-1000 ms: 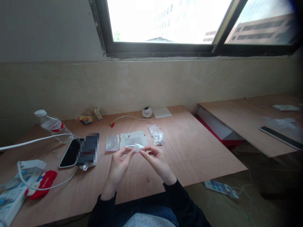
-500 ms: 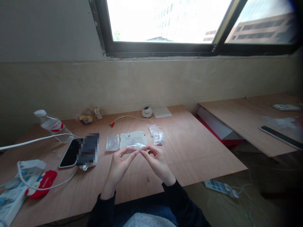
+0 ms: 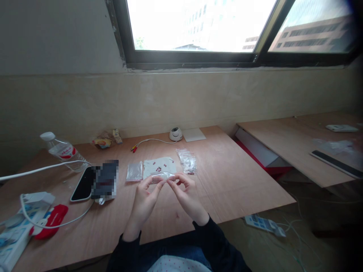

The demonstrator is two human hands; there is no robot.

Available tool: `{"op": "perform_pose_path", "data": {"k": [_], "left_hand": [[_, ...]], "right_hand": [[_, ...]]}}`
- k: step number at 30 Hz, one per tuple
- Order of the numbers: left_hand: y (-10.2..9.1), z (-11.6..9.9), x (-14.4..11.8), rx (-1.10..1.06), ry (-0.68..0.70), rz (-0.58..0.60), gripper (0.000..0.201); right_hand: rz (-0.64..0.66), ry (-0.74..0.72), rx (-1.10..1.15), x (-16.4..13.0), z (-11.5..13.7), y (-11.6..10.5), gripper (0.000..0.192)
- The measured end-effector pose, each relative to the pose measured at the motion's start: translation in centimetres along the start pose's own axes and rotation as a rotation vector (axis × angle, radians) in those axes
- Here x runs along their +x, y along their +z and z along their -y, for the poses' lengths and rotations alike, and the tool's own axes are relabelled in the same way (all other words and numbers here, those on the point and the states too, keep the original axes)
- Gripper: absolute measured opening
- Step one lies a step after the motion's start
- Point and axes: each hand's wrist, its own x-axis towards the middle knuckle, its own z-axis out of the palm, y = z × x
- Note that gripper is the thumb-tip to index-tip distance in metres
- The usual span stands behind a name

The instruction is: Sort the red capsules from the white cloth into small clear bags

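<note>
Between my fingertips is a small clear plastic bag (image 3: 162, 176), held over the near edge of a white cloth-like sheet (image 3: 147, 164). My left hand (image 3: 146, 198) pinches its left side and my right hand (image 3: 185, 194) pinches its right side, with the thumbs almost touching. Several small dark red pieces (image 3: 159, 169) lie on the white sheet just beyond the bag. Left of the sheet sits a stack of clear bags (image 3: 134, 171). To its right lies an overlapping row of clear bags (image 3: 187, 161), some with dark bits inside.
A dome camera (image 3: 176, 134) with a cable and a white flat square (image 3: 194, 134) stand at the back. On the left are a water bottle (image 3: 66, 151), a phone (image 3: 84, 184), a pixelated device (image 3: 104, 179), a red-and-white item (image 3: 51, 222) and a power strip (image 3: 14, 238).
The bag has tipped and lowered slightly in my hands, so more dark red pieces on the white sheet now show. Both hands keep their pinch.
</note>
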Motion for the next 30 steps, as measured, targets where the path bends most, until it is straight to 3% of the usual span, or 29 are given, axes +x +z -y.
{"op": "perform_pose_path", "data": {"k": [7, 10, 19, 30], "left_hand": [[-0.32, 0.24, 0.13, -0.061, -0.026, 0.045, 0.018], [-0.52, 0.57, 0.29, -0.079, -0.042, 0.005, 0.018], [-0.66, 0.07, 0.21, -0.084, -0.037, -0.009, 0.019], [-0.74, 0.09, 0.17, -0.073, -0.036, 0.003, 0.016]], "right_hand": [[-0.035, 0.048, 0.036, 0.03, 0.48, -0.22, 0.011], [-0.061, 0.093, 0.08, 0.06, 0.6, -0.27, 0.012], [0.025, 0.183, 0.264, 0.03, -0.06, -0.25, 0.018], [-0.005, 0.205, 0.278, 0.01, -0.23, -0.1, 0.02]]}}
